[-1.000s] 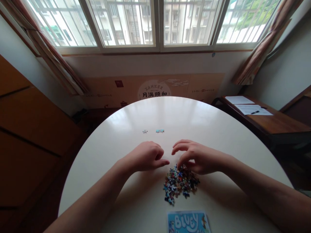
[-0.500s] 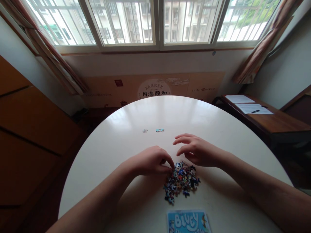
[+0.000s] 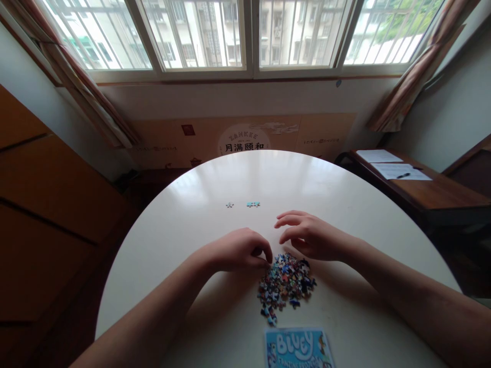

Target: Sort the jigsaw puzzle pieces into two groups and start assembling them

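Note:
A heap of small, multicoloured jigsaw puzzle pieces (image 3: 287, 281) lies on the white round table (image 3: 164, 235). At the heap's upper left edge is my left hand (image 3: 243, 249), thumb and forefinger brought together in a pinch; whatever is between the tips is too small to make out. My right hand (image 3: 310, 235) hovers just above and to the right of the heap, its fingers apart and holding nothing. Farther back lie two light-blue jigsaw pieces (image 3: 253, 204) side by side, touching, and a single jigsaw piece (image 3: 229, 205) to their left.
Nearest me is a blue box or card (image 3: 297, 350) printed "Bluey", cut off by the lower border. To the right, a wooden desk (image 3: 456, 191) bears papers (image 3: 402, 171) and a pen. A window (image 3: 199, 36) is beyond the table.
My left hand has shifted slightly up and left, its fingertips drawing back from the heap's edge. My right hand has hardly moved.

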A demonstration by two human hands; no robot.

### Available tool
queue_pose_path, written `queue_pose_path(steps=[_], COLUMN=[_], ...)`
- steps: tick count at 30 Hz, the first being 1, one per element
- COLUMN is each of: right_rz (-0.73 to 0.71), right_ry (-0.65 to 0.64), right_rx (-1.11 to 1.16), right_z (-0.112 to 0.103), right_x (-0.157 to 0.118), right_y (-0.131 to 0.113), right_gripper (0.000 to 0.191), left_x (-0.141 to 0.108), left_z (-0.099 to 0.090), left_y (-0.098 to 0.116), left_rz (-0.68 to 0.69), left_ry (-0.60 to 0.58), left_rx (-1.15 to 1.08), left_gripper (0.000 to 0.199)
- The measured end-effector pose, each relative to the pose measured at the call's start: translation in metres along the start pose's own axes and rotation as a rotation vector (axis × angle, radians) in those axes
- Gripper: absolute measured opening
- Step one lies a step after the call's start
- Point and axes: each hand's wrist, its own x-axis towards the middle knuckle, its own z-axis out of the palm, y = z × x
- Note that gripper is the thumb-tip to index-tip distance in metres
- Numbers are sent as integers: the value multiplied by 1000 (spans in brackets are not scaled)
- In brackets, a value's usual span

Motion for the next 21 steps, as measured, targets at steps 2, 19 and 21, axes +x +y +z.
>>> queue_pose_path(steps=[2, 19, 21], right_rz=[-7, -25, -31], right_ry=[-5, -6, -4], right_rx=[-4, 4, 1], right_z=[0, 0, 0], right_x=[0, 0, 0], right_y=[0, 3, 4], right_gripper=[36, 36, 36], left_x=[-1, -2, -2], left_z=[-1, 0, -1], left_y=[-1, -3, -6], left_rz=[11, 4, -7], left_ry=[-10, 42, 65], left_rx=[11, 27, 38], left_gripper=[20, 17, 17])
